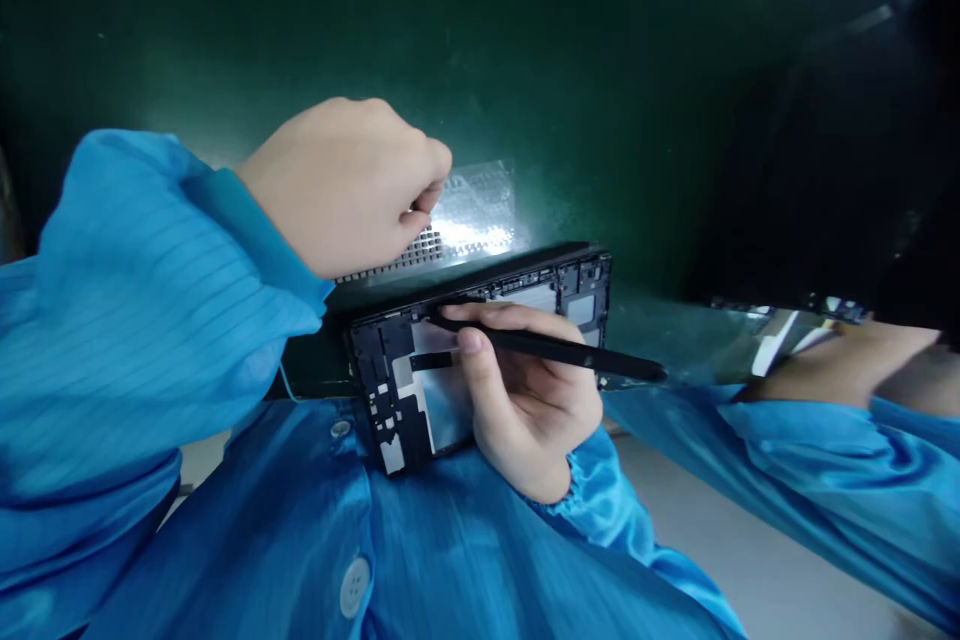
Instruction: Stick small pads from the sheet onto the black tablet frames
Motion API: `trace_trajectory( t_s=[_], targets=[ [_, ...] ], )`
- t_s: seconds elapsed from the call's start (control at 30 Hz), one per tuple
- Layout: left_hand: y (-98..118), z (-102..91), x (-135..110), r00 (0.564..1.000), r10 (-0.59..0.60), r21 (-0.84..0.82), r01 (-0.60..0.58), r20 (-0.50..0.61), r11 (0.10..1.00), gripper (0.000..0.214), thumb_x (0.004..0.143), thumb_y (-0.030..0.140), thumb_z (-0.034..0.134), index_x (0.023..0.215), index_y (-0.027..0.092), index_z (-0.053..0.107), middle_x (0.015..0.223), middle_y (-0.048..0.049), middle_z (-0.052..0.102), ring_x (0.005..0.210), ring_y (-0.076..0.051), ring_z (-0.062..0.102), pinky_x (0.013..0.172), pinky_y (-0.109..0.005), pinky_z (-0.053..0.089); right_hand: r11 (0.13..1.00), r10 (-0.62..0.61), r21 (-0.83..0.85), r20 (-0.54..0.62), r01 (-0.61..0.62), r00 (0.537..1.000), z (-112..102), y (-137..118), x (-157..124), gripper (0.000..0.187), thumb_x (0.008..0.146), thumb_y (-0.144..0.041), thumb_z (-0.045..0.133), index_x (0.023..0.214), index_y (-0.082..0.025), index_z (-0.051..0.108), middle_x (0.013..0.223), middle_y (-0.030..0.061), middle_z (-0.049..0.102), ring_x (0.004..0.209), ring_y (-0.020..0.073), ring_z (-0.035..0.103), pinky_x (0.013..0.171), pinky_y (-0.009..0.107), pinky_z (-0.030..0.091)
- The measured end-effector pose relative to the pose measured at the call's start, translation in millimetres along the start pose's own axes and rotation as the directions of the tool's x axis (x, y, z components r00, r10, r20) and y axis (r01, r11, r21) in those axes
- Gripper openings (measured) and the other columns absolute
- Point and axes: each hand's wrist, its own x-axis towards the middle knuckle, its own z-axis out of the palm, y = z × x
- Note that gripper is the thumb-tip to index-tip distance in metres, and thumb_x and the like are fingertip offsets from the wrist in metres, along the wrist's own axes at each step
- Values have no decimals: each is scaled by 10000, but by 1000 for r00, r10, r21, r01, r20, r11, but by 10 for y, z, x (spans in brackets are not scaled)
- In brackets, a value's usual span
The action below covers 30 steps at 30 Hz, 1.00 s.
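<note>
My right hand (532, 390) is closed around slim black tweezers (570, 352), whose narrow end lies over the upper edge of a tablet frame (394, 375). This black frame has silver plates and small cutouts, and it rests tilted at the table's near edge against my blue smock. Farther up, my left hand (345, 185) is curled with its back toward me. Its fingertips are over a clear plastic sheet (480, 205) that carries rows of small black squares (420, 248). Whatever the left fingers pinch is hidden.
The dark green table (525, 40) stretches away in front. At the right, another person's arm (832, 360) in a blue sleeve reaches toward a dark device (795, 305). A clear plastic piece (682, 340) lies between us near the table edge.
</note>
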Motion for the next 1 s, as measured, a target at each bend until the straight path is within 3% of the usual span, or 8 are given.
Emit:
trace_trajectory(
  t_s=[0.13,0.3,0.43,0.5,0.6,0.7,0.87,1.0],
  targets=[
    [-5,17,19,1000,-20,-15,20,1,1000,304,1004,244,510,1056,184,803,930,-44,793,1011,-271,768,1031,-472,613,999,-46,-24,30,47,998,90,73,-28,313,1004,-40,739,1231,-254,735,1124,29,839,1062,181,858,940,367,756],
    [-2,24,18,1000,-18,-10,18,-6,1000,274,1003,217,521,1015,184,793,898,-34,772,1016,-303,790,1008,-494,630,990,-81,-106,117,93,990,9,-31,37,349,981,-17,743,1239,-253,744,1151,53,843,1084,206,847,959,400,741],
    [1,14,30,1000,-11,-3,11,3,1000,286,1003,214,514,1028,184,797,914,-37,775,1030,-305,791,1022,-497,635,960,-77,-246,226,133,971,-174,-118,432,266,981,-106,822,1193,-261,783,1135,31,867,1049,208,856,939,374,733],
    [-1,14,38,1000,-9,4,9,-2,1000,287,989,211,524,1037,187,806,931,-43,783,1031,-300,786,1032,-498,633,950,-80,-262,330,172,941,-257,-66,783,185,996,-207,847,1160,-268,786,1124,21,869,1055,222,856,954,395,734],
    [-10,23,41,1000,-1,-7,1,-24,1000,287,982,217,535,1031,196,817,922,-57,790,994,-312,782,1011,-512,633,950,-60,-228,539,215,840,-321,90,1272,190,982,-394,873,1098,-276,778,1101,27,866,1051,256,855,972,444,744],
    [-21,37,38,999,3,-33,-4,-32,999,290,979,214,537,1011,208,825,859,-58,782,928,-321,776,973,-526,633,957,-19,-207,658,205,753,-324,190,1506,223,967,-446,878,1075,-275,784,1083,27,863,1032,253,850,962,427,741],
    [-33,61,46,999,10,-44,-12,-49,999,293,972,214,537,1010,219,827,823,-50,755,927,-346,775,953,-550,631,980,67,-187,641,72,765,-295,178,1561,229,903,-411,947,1035,-284,809,1029,5,864,1038,240,836,1002,403,724],
    [-36,61,55,999,3,-38,-5,-49,999,281,965,216,554,1006,234,830,801,-40,732,958,-350,777,956,-540,631,984,87,-174,664,40,743,-313,161,1561,175,899,-359,954,1002,-307,823,1022,1,867,1015,230,837,956,372,729]
  ],
)
